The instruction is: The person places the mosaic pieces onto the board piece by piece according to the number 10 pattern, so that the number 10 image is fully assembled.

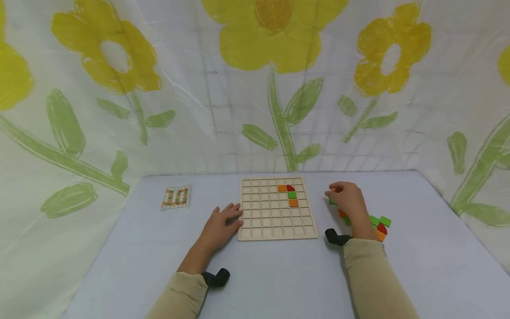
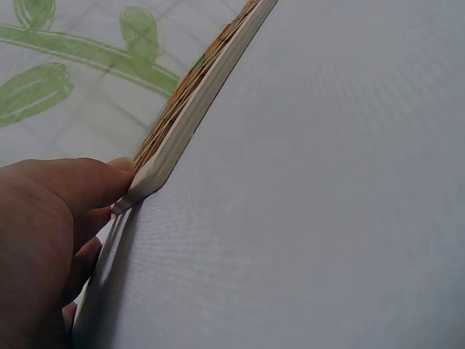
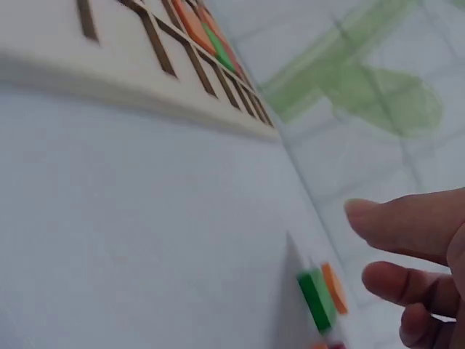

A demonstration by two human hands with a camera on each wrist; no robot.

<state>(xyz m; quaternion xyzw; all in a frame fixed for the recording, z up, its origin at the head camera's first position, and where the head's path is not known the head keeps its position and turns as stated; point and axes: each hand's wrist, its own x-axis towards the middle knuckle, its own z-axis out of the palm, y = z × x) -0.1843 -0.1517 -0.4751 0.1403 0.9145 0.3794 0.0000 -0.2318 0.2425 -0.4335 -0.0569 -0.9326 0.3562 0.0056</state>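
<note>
A pale wooden grid board lies on the table, with orange tiles, a red rounded tile and a green tile in its upper right cells. My left hand touches the board's left edge, fingers spread; in the left wrist view the thumb lies against the board's corner. My right hand hovers over loose tiles right of the board. In the right wrist view its thumb and fingers stand apart with nothing between them, near a green tile and an orange tile.
A small card with a coloured grid pattern lies at the table's left. More loose tiles, among them a green one and a red one, lie beside the right wrist. A flower-printed curtain hangs behind the table.
</note>
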